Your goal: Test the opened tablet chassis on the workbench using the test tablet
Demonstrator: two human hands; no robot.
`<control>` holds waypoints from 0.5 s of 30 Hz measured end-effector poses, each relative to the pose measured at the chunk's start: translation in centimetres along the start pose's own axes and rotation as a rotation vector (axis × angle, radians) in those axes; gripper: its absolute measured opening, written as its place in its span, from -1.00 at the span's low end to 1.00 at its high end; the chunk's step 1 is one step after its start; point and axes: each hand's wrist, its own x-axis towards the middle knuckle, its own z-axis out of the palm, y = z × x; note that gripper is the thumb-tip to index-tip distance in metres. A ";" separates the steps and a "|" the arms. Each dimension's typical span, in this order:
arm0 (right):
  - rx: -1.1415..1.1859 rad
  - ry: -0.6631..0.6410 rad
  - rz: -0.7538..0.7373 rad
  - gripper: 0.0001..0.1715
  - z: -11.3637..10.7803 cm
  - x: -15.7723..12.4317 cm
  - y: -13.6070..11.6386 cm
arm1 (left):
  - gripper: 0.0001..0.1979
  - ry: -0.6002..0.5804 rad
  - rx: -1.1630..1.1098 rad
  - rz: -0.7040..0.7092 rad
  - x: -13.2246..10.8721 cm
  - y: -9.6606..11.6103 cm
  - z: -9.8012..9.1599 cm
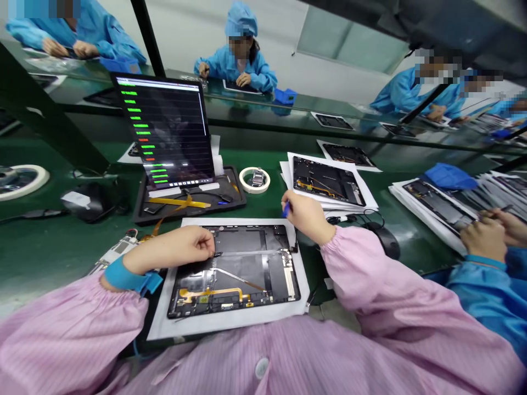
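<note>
An opened tablet housing (242, 247) lies on a white sheet (164, 323) in front of me, with its dark inside, orange flex cables and small boards showing. My left hand (181, 245) is closed in a pinch at the tablet's upper left part. A small dark bit shows at those fingertips, too small to name. Past the tablet's upper right corner, my right hand (308, 215) is closed around a slim blue tool (286, 208), mostly hidden by the fingers. A blue strap (127, 274) circles my left wrist.
A lit screen (167, 131) stands in a black tray (189, 211) holding orange flex cables. Beside it lies a white tape roll (255, 180). Another opened tablet (327, 181) rests on papers. Black mice (86, 202) flank the workplace. A co-worker's hands (486, 233) work at right.
</note>
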 end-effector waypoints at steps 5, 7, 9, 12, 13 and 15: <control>-0.196 -0.048 -0.048 -0.68 0.3 5.3 -1.6 | -0.79 0.029 0.006 0.047 0.0 -0.2 -0.1; -0.179 0.017 -0.130 -0.57 0.5 7.0 -2.1 | -0.79 0.041 0.016 0.053 -0.1 -0.2 -0.2; -0.154 0.077 -0.212 -0.56 0.8 8.6 -2.5 | -0.80 0.048 0.014 0.051 -0.1 -0.1 -0.2; -0.126 0.098 -0.245 -0.67 1.1 10.3 -3.0 | -0.81 0.058 0.004 0.062 -0.2 -0.1 -0.3; -0.121 0.094 -0.241 -0.69 1.2 10.4 -3.2 | -0.81 0.062 0.003 0.069 -0.2 -0.1 -0.3; -0.109 0.104 -0.251 -0.70 0.9 9.9 -3.6 | -0.82 0.072 0.012 0.080 -0.2 -0.1 -0.3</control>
